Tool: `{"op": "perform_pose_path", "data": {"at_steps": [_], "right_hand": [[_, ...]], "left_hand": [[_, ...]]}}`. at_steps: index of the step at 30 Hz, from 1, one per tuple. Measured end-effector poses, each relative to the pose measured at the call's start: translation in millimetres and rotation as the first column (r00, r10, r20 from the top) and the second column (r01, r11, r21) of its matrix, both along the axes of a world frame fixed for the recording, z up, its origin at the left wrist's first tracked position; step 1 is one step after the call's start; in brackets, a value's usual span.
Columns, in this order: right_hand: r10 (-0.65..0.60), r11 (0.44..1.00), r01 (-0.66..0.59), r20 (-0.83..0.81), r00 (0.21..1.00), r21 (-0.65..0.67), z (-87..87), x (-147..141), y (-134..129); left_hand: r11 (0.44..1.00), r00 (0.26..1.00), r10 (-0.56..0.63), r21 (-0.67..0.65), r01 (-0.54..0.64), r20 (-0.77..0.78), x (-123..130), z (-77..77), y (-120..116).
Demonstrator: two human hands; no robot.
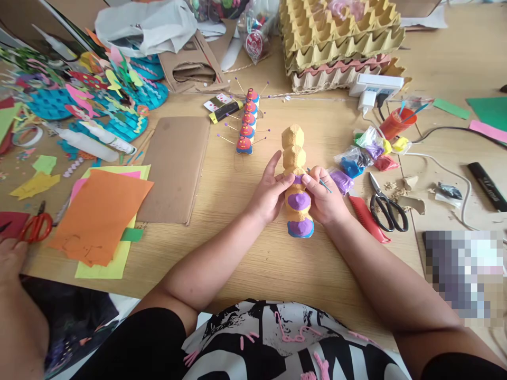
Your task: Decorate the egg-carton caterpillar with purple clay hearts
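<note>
Bumpy carton strip (297, 189) sits betw. both hands, long axis approx. 12–6 o'clock, L hand (271, 193) at 9 and R hand (328, 196) at 3 equally near, fingers part-curled round its sides, thumbs on purple band (298, 180), R w/ thin blue stick (325, 185) too.

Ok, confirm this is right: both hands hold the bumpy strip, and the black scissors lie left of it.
Wrong side: in the head view, the black scissors lie right of the bumpy strip. The left hand and right hand do both hold it.
</note>
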State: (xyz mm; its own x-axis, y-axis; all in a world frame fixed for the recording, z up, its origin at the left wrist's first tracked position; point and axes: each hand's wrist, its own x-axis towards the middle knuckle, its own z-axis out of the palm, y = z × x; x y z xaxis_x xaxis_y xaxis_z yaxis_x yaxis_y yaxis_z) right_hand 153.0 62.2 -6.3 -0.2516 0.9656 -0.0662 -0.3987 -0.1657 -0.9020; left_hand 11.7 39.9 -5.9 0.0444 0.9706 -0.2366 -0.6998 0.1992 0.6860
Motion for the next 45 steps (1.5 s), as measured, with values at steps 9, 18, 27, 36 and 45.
{"op": "perform_pose_path", "data": {"at_steps": [9,18,27,36,45], "right_hand": [[0.024,0.996,-0.028,-0.050,0.998,-0.086,-0.8,-0.8,0.1],[-0.040,0.982,0.007,-0.172,0.984,-0.187,-0.1,0.0,0.1],[0.022,0.993,-0.038,-0.147,0.989,-0.112,1.0,-0.2,0.5],[0.043,0.993,-0.060,-0.162,0.986,-0.106,3.9,-0.3,-1.9],[0.009,0.990,-0.032,-0.164,0.986,-0.136,2.3,-2.0,0.8]], "left_hand": [[0.998,1.000,0.023,-0.056,-0.021,0.022,1.4,2.9,-1.1],[0.996,0.999,-0.021,-0.085,0.023,0.029,-1.9,3.6,0.4],[0.997,0.996,-0.008,0.072,0.014,-0.086,-3.9,-0.7,2.3],[0.990,0.993,0.036,0.142,-0.020,-0.110,-2.1,-1.2,0.5],[0.999,0.999,-0.037,0.013,0.037,0.001,-7.4,4.4,3.8]]}}
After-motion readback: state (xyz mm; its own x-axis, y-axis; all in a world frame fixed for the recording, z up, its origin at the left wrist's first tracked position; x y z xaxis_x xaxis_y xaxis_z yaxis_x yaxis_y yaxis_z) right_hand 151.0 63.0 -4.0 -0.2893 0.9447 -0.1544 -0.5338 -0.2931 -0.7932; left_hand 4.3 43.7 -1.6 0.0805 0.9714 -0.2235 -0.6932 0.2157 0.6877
